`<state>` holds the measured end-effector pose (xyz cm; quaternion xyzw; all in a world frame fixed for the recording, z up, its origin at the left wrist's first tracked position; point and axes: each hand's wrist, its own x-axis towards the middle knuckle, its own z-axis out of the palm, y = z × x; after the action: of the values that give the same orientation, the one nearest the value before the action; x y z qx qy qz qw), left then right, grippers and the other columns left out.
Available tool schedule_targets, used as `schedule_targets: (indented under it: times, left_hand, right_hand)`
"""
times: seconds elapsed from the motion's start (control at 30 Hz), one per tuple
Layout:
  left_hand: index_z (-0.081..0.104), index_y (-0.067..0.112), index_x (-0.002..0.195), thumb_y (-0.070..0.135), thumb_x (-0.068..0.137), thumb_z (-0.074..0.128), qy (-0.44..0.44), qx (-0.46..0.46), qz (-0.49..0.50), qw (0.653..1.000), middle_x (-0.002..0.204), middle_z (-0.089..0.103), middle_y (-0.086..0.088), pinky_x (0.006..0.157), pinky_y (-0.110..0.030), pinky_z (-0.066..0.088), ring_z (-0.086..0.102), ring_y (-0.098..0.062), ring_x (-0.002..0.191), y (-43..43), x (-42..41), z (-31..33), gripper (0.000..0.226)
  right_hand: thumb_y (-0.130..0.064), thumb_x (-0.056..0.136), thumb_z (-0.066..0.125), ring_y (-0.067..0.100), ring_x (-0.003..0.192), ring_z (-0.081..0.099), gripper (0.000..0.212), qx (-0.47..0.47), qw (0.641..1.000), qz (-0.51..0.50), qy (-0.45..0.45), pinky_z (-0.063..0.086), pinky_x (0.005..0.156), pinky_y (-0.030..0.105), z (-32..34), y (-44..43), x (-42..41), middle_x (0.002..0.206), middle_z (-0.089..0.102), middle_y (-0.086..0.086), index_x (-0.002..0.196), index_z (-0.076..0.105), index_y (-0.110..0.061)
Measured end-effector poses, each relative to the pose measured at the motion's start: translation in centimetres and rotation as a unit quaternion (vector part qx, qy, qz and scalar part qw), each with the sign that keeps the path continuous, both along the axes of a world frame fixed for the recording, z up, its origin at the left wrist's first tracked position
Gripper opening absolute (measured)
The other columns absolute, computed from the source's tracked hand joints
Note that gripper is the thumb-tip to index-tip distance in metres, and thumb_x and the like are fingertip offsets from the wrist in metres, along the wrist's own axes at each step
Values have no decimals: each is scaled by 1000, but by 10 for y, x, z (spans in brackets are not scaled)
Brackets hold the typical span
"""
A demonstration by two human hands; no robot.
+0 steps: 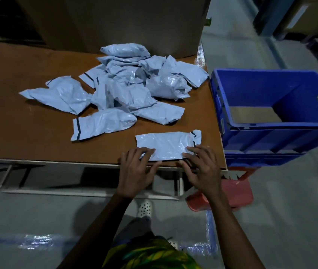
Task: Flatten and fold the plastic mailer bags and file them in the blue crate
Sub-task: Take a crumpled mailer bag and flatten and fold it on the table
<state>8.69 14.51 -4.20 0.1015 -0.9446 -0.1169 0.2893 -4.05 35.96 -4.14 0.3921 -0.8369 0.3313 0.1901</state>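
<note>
- Head view, the work in hand: we see one mailer bag (166,145) lying flat at the near right corner of the table (18,121), its dark seal strip toward the crate side
- Head view, the hands: the left hand (137,171) rests spread fingers on the bag's near left corner, and the right hand (202,167) lays spread fingers on its near right corner; both press down on the plastic, and neither plainly pinches it
- Head view, the step: we judge this to be flattening, or the start of the first fold from the near edge; no fold shows in this bag yet
- Head view, what is left: a pile of crumpled bags (131,88) sits further back on the table, well apart from the hands, with two looser bags lying between it and the one being pressed; all of these look untreated
- Head view, the goal: the blue crate (270,126) stands just beside the table's right edge on a red stool (232,195); in the part of its inside that we can see there is only a brown cardboard sheet (251,114), and no filed bags
- Head view, progress: we judge the task to be at or near its beginning, with nearly every bag left to flatten, fold and file
</note>
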Motion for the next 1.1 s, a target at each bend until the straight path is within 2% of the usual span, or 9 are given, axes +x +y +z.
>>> schedule_targets:
  times: [0.07, 0.13, 0.2, 0.33, 0.43, 0.6, 0.77, 0.97, 1.1]
  left_hand:
    - [72, 14, 124, 42, 97, 69, 13, 27, 24, 999, 122, 69, -4, 90, -42, 41, 63, -28, 110, 10, 4, 15, 39]
    - [68, 12, 130, 35, 101, 62, 23, 52, 50, 997, 132, 65, -9, 100, -46, 43, 59, -30, 120, 20, -5, 31, 37]
    - [62, 8, 137, 29, 105, 52, -2, 65, 65, 996, 144, 58, -15, 111, -51, 39, 53, -35, 133, 30, -27, 40, 39]
    - [46, 6, 152, 33, 106, 33, -133, 82, 72, 985, 161, 38, -20, 124, -51, 22, 33, -41, 150, 40, -62, 16, 55]
    - [39, 9, 157, 39, 107, 28, -155, 66, 75, 983, 166, 29, -18, 125, -55, 20, 24, -40, 155, 30, -54, -13, 60]
    - [19, 18, 165, 49, 109, 31, -153, 31, 37, 987, 173, 7, -12, 128, -53, 8, -3, -37, 159, 18, -35, -21, 65]
    - [18, 21, 165, 64, 103, 28, -186, 22, 60, 981, 173, 9, -11, 126, -58, 11, 0, -40, 158, -7, -53, -25, 76]
    - [24, 25, 164, 70, 101, 36, -152, -39, 58, 986, 172, 11, -10, 124, -64, 10, 1, -39, 159, -4, -33, -27, 79]
    - [25, 28, 164, 80, 96, 33, -176, -9, 91, 980, 172, 10, -11, 123, -65, 8, 0, -38, 159, -18, -47, -24, 86]
  right_hand:
    - [-29, 94, 75, 27, 120, 63, 20, -19, 998, -37, 41, 46, 101, 51, 16, -4, 8, 122, 73, 0, 107, 80, -16]
    - [-21, 98, 69, 29, 121, 63, 17, -46, 996, -49, 66, 48, 101, 48, 37, -18, 9, 125, 72, 1, 109, 79, -13]
    - [-17, 101, 58, 31, 125, 61, 25, -45, 997, -32, 48, 49, 102, 45, 47, -39, 1, 130, 70, 5, 116, 76, -8]
    - [-24, 97, 52, 35, 138, 52, 38, 79, 996, -33, -14, 42, 111, 51, 29, -73, -22, 141, 63, 13, 127, 68, -8]
    - [-38, 104, 47, 33, 147, 42, 45, 163, 983, -63, -58, 32, 117, 49, 3, -66, -29, 152, 55, 11, 138, 63, -13]
    - [-56, 108, 37, 27, 158, 22, 58, 194, 976, -75, -56, 18, 126, 46, -18, -42, -17, 168, 32, 4, 158, 42, -27]
    - [-62, 107, 32, 29, 158, 19, 63, 225, 967, -97, -76, 18, 127, 48, -14, -56, -30, 169, 29, 7, 160, 37, -29]
    - [-65, 107, 28, 27, 160, 11, 65, 225, 967, -88, -76, 12, 129, 44, -22, -40, -15, 171, 21, 6, 162, 31, -31]
    - [-70, 104, 25, 30, 160, 13, 69, 239, 959, -92, -118, 19, 127, 48, -15, -53, -32, 171, 22, 9, 163, 29, -34]
